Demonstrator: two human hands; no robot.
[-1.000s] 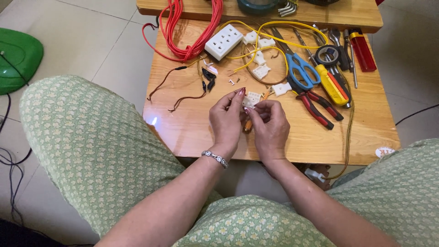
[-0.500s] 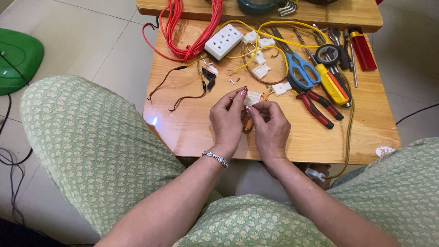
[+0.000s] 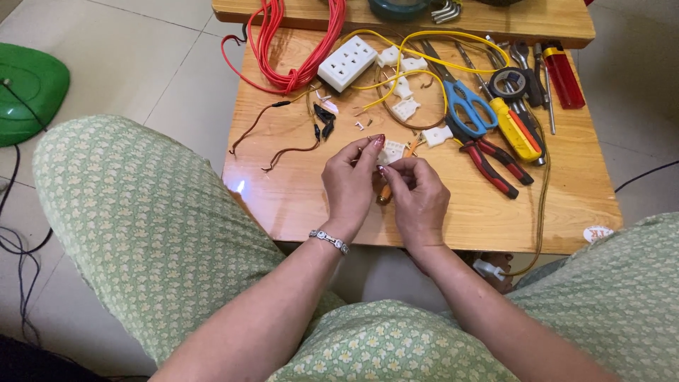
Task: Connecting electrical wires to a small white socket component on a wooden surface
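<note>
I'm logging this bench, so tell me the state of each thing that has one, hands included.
Left hand: grip pinched on the small white connector.
Right hand: fingertips at the same connector.
Scissors: closed, lying flat.
Pliers: handles slightly apart.
Red wire: bundled in loops.
White socket block: nothing plugged in.

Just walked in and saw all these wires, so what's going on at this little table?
A person sits at a low wooden table, working with both bare hands over its near middle. The left hand and right hand together pinch a small white plastic connector between the fingertips. Spread behind them are a white socket block, a red cable coil, yellow wire, blue-handled scissors, red-handled pliers and more white connectors.
</note>
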